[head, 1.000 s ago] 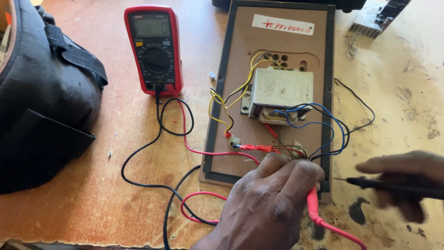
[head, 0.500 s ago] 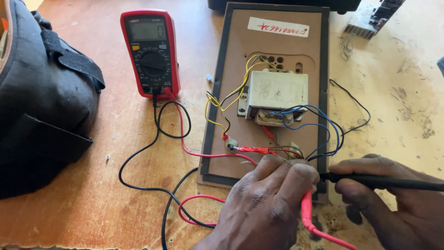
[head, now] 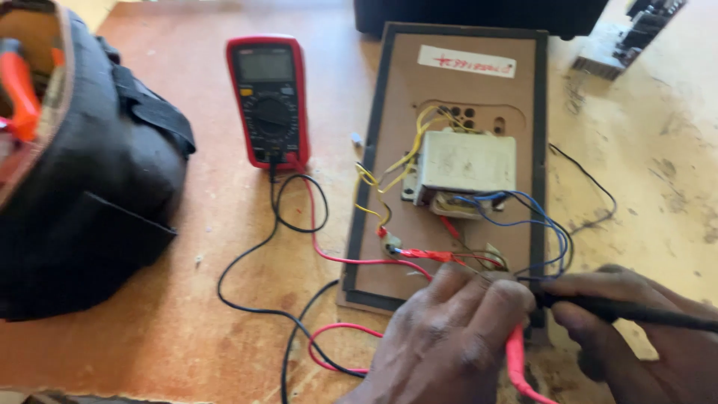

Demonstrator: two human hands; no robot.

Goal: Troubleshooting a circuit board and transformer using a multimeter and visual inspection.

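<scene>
Your right hand [head: 651, 329] has closed in, gripping the black probe [head: 621, 310] beside your left hand [head: 449, 337], which pinches the red probe [head: 516, 359].

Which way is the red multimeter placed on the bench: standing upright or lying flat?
Lying flat: the multimeter rests on its back, screen and dial facing up.
</scene>
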